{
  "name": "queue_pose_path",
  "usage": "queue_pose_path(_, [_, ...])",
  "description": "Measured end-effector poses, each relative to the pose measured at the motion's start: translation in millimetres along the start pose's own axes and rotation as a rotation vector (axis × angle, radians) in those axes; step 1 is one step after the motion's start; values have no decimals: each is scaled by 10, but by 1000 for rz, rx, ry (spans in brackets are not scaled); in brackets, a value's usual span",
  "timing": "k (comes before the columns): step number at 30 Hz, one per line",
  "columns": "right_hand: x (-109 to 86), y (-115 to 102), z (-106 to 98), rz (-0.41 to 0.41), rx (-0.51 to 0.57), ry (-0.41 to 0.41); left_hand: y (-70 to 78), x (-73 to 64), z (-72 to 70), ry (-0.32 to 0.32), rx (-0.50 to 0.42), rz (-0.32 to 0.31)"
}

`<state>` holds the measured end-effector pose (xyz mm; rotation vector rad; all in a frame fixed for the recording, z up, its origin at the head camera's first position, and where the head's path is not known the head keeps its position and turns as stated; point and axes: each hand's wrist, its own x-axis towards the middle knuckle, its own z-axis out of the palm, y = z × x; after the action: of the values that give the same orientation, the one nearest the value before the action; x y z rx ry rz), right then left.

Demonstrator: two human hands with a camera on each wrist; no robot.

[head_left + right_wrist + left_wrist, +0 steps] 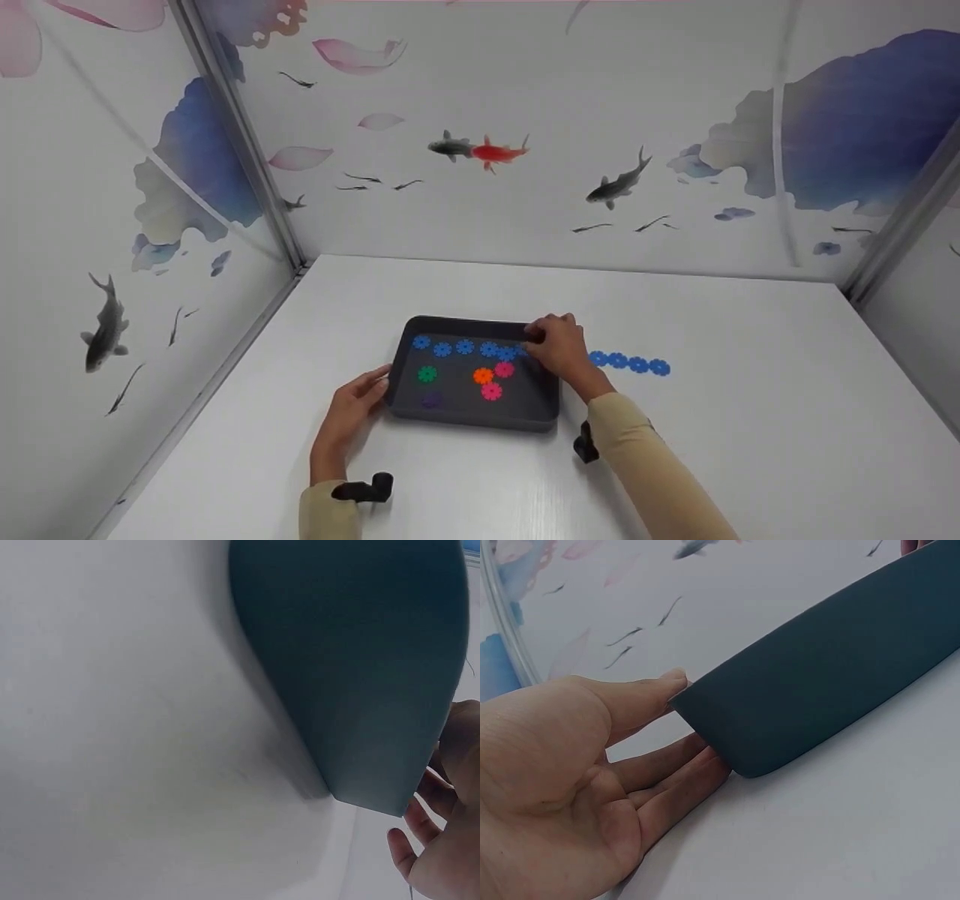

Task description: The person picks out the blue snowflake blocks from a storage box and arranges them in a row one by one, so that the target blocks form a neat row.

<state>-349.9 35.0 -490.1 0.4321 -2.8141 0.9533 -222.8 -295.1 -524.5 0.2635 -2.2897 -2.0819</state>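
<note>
A dark grey tray [472, 424] lies on the white table. At its left side, my left hand [352, 411] holds the edge, the thumb at the rim and the fingers against the outer wall in the left wrist view. My right hand [559, 346] reaches over the back right corner with bent fingers. Right beside its fingertips, a row of blue snowflake discs [465, 346] runs along the tray's back. I cannot tell whether it pinches one. Also in the tray are a green disc [427, 373], a purple disc [431, 400], an orange disc [483, 376] and two pink discs [491, 391].
To the right of the tray, several blue discs in a joined chain [628, 361] lie on the table [750, 420]. White panels [525, 217] printed with fish and petals enclose the table at the back and sides. Each wrist carries a black camera mount [367, 489].
</note>
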Motion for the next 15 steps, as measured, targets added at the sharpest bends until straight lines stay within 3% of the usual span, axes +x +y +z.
queue_pose_path(7, [13, 13, 63, -11, -9, -27, -10, 10, -3, 24, 75, 9])
queue_pose_path(15, [4, -12, 106, 2, -113, -68, -12, -4, -4, 34, 108, 6])
